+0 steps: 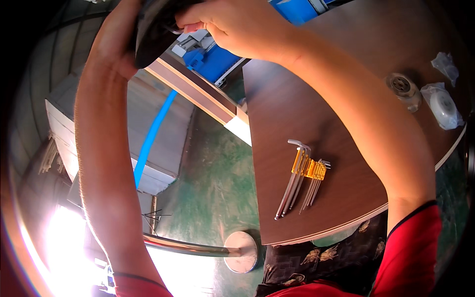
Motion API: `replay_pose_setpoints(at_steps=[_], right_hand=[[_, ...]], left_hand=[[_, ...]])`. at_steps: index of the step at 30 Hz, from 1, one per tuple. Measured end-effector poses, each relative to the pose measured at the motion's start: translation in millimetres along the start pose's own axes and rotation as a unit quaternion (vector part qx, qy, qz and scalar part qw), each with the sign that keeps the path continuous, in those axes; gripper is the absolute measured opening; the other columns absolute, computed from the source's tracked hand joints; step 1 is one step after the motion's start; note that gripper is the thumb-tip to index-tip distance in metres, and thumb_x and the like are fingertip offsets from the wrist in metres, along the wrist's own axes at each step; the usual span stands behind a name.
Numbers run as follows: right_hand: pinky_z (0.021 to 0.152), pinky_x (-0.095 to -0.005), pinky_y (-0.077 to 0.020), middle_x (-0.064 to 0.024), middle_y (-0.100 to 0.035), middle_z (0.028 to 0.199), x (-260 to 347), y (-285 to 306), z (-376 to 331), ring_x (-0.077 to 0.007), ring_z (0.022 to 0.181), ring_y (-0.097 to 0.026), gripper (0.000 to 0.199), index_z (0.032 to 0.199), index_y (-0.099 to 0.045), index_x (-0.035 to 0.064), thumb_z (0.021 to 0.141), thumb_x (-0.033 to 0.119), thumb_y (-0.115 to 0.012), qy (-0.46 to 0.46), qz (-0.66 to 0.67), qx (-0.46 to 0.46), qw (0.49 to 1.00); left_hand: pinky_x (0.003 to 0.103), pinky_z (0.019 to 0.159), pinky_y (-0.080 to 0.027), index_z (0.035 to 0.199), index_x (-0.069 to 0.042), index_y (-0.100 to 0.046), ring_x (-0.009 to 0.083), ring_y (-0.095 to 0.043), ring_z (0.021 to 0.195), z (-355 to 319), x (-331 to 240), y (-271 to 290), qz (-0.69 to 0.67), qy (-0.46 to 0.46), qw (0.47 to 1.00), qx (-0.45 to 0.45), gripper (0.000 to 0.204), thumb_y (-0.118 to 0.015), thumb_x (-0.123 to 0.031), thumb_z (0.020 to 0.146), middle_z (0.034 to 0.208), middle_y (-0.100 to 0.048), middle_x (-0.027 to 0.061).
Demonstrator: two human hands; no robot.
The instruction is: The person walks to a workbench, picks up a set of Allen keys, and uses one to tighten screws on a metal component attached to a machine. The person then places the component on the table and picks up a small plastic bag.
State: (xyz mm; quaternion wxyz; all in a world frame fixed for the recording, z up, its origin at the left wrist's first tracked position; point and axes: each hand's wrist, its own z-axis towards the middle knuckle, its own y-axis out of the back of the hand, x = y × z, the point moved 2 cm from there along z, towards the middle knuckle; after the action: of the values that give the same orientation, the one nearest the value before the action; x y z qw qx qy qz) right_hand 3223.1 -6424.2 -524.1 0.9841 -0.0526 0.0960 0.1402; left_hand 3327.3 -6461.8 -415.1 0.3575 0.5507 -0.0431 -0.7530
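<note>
High at the upper left, a black, curved, smooth-edged object (157, 37) is held up between my hands; its kind cannot be made out, and the frame cuts off its top. My left hand (116, 42) is against its left side, with the fingers hidden behind it. From the right, my right hand (232, 24) reaches its face, fingers curled and closed. A small bit of grey metal (172, 29) shows by those fingertips, too little of it to name. Below my right forearm, a set of hex keys (304, 175) in a yellow holder lies on the brown table (341, 158).
On the table's right are a round metal drain-like part (403, 89), a white disc in clear plastic (442, 106) and a crumpled clear bag (445, 67). A large pale box (163, 123) with a blue strip stands left. A round-based metal post (241, 252) lies low on the green floor (210, 163).
</note>
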Motion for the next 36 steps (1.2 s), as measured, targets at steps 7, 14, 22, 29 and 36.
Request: replay_pose_setpoints(at_steps=[7,14,22,29,36], right_hand=[[0.087,-0.0416,-0.0428,-0.0096,-0.065,0.092,7,-15,-7,-0.0309,0.096,-0.058,0.011,0.086,-0.068,0.0080,0.079,0.004,-0.061,0.010,-0.069,-0.136,0.988],[0.079,-0.0450,-0.0443,-0.0077,-0.065,0.089,14,-2,6,-0.0312,0.089,-0.060,0.009,0.081,-0.068,0.0121,0.073,0.015,-0.065,0.015,-0.143,-0.046,0.989],[0.077,-0.0435,-0.0448,-0.0074,-0.064,0.084,-17,4,-2,-0.0283,0.085,-0.061,0.016,0.081,-0.068,0.0102,0.078,0.023,-0.059,0.033,-0.182,-0.071,0.980],[0.071,-0.0445,-0.0444,-0.0109,-0.064,0.083,-50,-6,-6,-0.0307,0.081,-0.060,0.017,0.084,-0.067,0.0071,0.080,0.021,-0.057,-0.005,-0.014,-0.209,0.978],[0.070,-0.0467,-0.0439,-0.0131,-0.062,0.083,-42,-24,-3,-0.0339,0.079,-0.058,0.016,0.089,-0.065,0.0050,0.077,0.015,-0.061,-0.106,-0.105,-0.217,0.965]], left_hand=[[0.031,0.062,-0.059,0.100,0.001,-0.063,0.0198,-0.068,0.069,4,-1,14,0.004,-0.014,0.997,0.076,0.032,-0.057,-0.031,0.096,0.085,-0.069,0.0117],[0.029,0.066,-0.057,0.096,-0.001,-0.064,0.0171,-0.067,0.071,3,1,19,-0.016,0.001,0.999,0.045,0.028,-0.058,-0.028,0.095,0.085,-0.070,0.0098],[0.030,0.063,-0.055,0.095,-0.001,-0.065,0.0166,-0.065,0.069,12,8,17,-0.025,-0.001,0.997,0.074,0.029,-0.059,-0.030,0.094,0.084,-0.069,0.0086],[0.031,0.063,-0.056,0.097,0.001,-0.064,0.0182,-0.066,0.068,10,5,16,-0.019,-0.008,0.998,0.057,0.030,-0.059,-0.029,0.093,0.085,-0.070,0.0105],[0.032,0.066,-0.058,0.096,0.002,-0.064,0.0194,-0.067,0.068,8,9,18,-0.054,0.025,0.995,0.083,0.030,-0.059,-0.027,0.092,0.083,-0.070,0.0121]])
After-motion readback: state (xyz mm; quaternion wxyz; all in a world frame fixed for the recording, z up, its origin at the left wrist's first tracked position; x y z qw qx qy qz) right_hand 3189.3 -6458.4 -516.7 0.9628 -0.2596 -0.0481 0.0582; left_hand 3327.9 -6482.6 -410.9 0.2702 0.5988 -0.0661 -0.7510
